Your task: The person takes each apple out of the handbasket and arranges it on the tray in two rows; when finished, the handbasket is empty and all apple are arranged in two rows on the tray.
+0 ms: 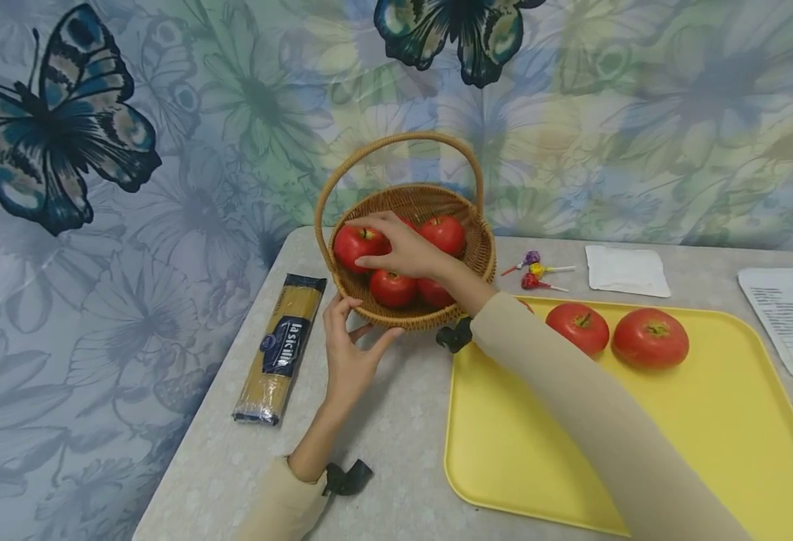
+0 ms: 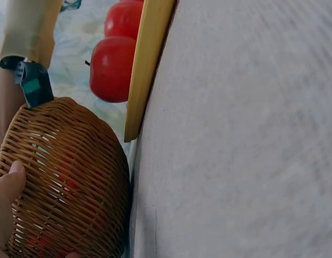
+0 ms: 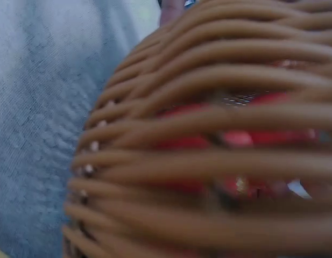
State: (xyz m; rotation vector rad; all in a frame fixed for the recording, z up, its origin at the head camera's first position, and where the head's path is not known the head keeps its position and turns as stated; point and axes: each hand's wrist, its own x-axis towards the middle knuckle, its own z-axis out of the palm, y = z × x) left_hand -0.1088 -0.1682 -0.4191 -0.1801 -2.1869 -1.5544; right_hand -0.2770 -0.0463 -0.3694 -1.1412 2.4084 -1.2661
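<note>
A wicker basket (image 1: 406, 321) with a tall arched handle stands at the back of the table, several red apples (image 1: 442, 234) inside it. My right hand (image 1: 403, 248) reaches over its rim and holds an apple (image 1: 359, 246) on the basket's left side, fingers over the top and thumb at the front. My left hand (image 1: 352, 353) is spread against the front left of the basket, fingertips at the rim and outer wall. In the left wrist view a digit (image 2: 14, 180) rests on the weave. The right wrist view is filled by blurred weave (image 3: 209, 161) with red behind it.
A yellow tray (image 1: 538, 466) with red apples (image 1: 649, 338) along its far edge lies to the right, under my right forearm. A spaghetti pack (image 1: 281, 349) lies left of the basket. Lollipops (image 1: 535, 272), a white packet (image 1: 626, 270) and a printed sheet (image 1: 788, 319) lie at the back right.
</note>
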